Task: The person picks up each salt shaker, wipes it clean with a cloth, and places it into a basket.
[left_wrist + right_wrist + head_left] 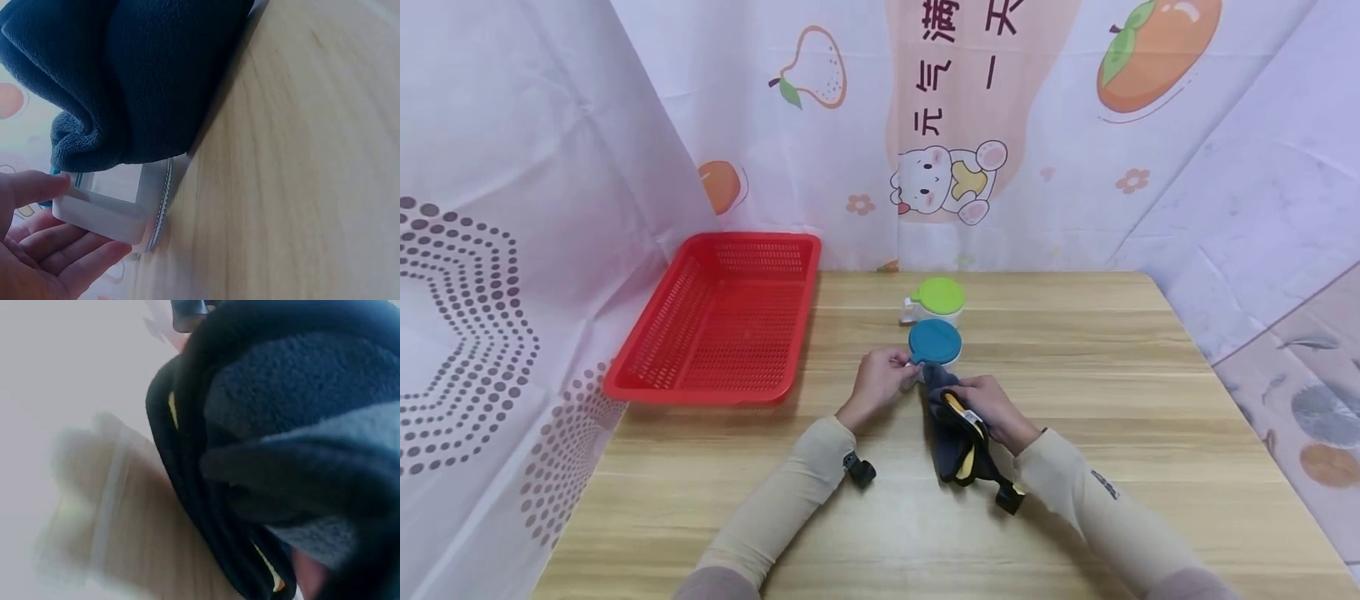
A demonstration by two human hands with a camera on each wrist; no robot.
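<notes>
In the head view, a cup with a round blue lid (935,341) stands near the middle of the table. My left hand (878,382) pinches its white handle (100,217) between thumb and fingers, as the left wrist view shows. A dark grey plush cloth (951,450) with black and yellow edging is gripped by my right hand (990,406). The bunched top of this cloth lies against the near side of the cup and hides part of it. Close up in the right wrist view, the cloth (269,381) covers most of that hand.
Right behind the blue-lidded cup stands a similar cup with a green lid (940,295), its white handle to the left. A red slotted plastic basket (782,392) sits at the table's back left. Printed curtains (850,242) hang along the back and sides of the wooden table (1150,467).
</notes>
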